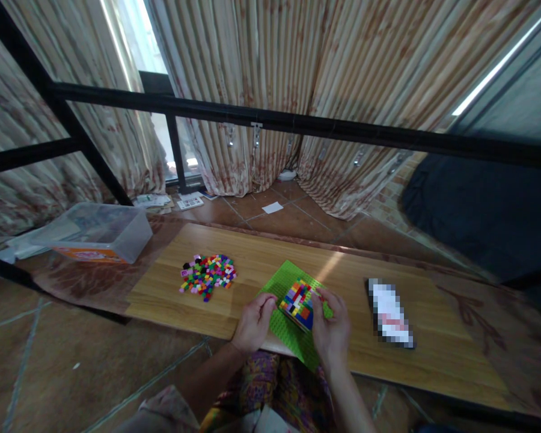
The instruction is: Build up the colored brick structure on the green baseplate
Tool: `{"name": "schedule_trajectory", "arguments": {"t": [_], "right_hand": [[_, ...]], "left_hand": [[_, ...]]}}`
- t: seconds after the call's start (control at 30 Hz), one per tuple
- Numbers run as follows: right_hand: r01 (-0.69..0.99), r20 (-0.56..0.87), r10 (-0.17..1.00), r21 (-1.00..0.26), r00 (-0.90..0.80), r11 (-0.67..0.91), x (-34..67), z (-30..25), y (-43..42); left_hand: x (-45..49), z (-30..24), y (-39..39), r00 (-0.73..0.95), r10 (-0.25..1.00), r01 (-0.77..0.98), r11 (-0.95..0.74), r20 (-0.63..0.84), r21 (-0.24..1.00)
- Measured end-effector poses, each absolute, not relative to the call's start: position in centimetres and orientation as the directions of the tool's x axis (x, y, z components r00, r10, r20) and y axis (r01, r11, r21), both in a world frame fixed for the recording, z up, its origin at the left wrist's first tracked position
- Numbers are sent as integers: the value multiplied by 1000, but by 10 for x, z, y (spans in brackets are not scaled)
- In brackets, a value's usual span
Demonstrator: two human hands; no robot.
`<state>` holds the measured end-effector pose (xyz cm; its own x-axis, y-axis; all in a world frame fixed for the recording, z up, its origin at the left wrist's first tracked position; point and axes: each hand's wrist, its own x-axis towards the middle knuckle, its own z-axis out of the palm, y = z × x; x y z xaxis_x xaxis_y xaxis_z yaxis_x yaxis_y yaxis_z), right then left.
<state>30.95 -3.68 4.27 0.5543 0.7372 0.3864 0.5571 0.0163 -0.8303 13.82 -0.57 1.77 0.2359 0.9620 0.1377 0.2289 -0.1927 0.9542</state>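
A green studded baseplate (pixel 285 278) lies at an angle near the front edge of the wooden board. On it stands a low block of toy bricks (pixel 298 302) in many colours. My left hand (pixel 252 325) is closed at the plate's left side, thumb pressed to the curled fingers; whatever may be between them is too small to make out. My right hand (pixel 331 328) curves around the right side of the brick block, thumb and fingertips close to its edge. Green shows between thumb and fingers, and the fingertips' hold is partly hidden.
Loose coloured bricks (pixel 210 275) are heaped to the left on the wooden board (pixel 247 252). Beyond them stands a clear plastic bin (pixel 130 234). A blurred-out phone-shaped object (pixel 390 314) lies at right. A black metal bar (pixel 315 123) crosses before the curtains.
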Motion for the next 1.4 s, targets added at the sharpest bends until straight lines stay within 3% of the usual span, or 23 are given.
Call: {"name": "schedule_trajectory", "arguments": {"t": [0.2, 0.43, 1.4], "right_hand": [[724, 531, 781, -673, 330, 152, 288, 55, -46], [819, 433, 900, -535, 57, 206, 258, 57, -39], [776, 473, 879, -579, 69, 250, 258, 51, -37]], "left_hand": [[137, 20, -6, 263, 954, 218, -202, 142, 955], [136, 24, -7, 290, 943, 172, -216, 161, 961], [134, 25, -7, 319, 939, 183, -193, 127, 964]]}}
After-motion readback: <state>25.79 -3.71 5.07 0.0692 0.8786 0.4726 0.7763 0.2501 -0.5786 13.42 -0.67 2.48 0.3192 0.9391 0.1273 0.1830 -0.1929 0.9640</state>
